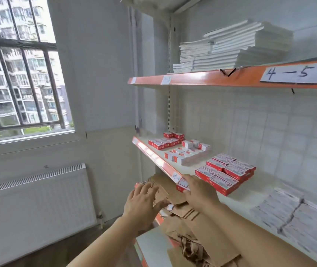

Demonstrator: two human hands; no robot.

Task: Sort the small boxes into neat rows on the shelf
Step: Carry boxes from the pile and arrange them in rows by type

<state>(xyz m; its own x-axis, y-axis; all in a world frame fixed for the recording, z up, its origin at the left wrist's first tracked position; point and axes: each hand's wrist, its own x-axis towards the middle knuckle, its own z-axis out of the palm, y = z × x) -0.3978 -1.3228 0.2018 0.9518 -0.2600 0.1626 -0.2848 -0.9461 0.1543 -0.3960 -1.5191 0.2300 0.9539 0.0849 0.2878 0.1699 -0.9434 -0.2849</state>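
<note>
fingers of the right hand [198, 191] curl round one small red and white box [182, 185] at the front edge of the middle shelf [153, 157]. left hand [142, 201] is spread loose, holding nothing, over brown cardboard [190, 234] below. more small boxes [225, 173] sit in bunches on the shelf, just beside. both arms reach up and forward.

The right hand [200, 191] covers most of a small red-and-white box [182, 185] at the shelf's [153, 157] front edge. Print on the stacked boxes [225, 173] is too small to read. White packs [296, 218] near the right end are blurred, cut off by the frame
</note>
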